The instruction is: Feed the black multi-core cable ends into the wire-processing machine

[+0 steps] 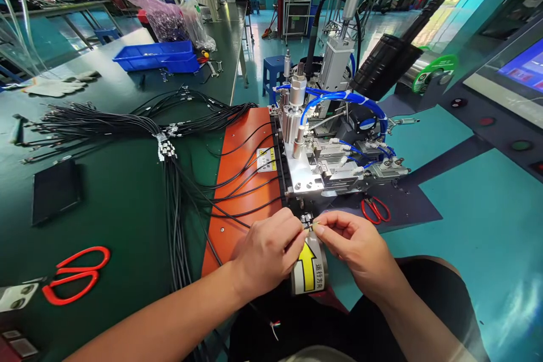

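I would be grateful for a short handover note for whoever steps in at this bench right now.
Left hand and right hand meet at the fingertips, pinching a thin black cable end just in front of the small machine.
Cable bundle lies across the green table and orange plate, several cables running to the machine.
Red scissors lie at left, a smaller pair by the machine.
How many cables are finished or left cannot be told.

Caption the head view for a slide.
Left hand and right hand pinch a black cable end in front of a small pneumatic machine.
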Demonstrator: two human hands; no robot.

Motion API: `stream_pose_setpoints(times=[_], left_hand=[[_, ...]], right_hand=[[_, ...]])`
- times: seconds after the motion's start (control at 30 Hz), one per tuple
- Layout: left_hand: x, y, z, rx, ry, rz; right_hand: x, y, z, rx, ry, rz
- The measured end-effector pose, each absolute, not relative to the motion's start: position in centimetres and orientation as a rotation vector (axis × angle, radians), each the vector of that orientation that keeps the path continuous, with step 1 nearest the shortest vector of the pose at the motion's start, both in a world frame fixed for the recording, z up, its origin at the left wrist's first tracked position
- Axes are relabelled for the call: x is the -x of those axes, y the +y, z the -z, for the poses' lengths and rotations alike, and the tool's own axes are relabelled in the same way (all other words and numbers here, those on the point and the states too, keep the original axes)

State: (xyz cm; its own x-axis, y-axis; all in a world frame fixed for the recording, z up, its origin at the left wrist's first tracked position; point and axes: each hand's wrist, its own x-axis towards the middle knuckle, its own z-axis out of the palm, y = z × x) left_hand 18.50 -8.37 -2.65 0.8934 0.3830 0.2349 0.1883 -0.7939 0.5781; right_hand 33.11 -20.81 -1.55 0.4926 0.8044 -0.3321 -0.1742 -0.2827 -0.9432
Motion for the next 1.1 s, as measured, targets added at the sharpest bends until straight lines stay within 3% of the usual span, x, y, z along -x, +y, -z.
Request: stream_pose_setpoints(times=[0.83,1.1], left_hand=[[-18.5,-8.0,2.1,-2.309,0.345,-0.6],[-18.5,-8.1,2.2,-2.347,0.33,-0.544]], right_hand=[[-29.8,-19.0,3.1,1.339,-0.225,-0.881],[-31.5,-20.8,1.7,1.502,-0.347,-0.925]])
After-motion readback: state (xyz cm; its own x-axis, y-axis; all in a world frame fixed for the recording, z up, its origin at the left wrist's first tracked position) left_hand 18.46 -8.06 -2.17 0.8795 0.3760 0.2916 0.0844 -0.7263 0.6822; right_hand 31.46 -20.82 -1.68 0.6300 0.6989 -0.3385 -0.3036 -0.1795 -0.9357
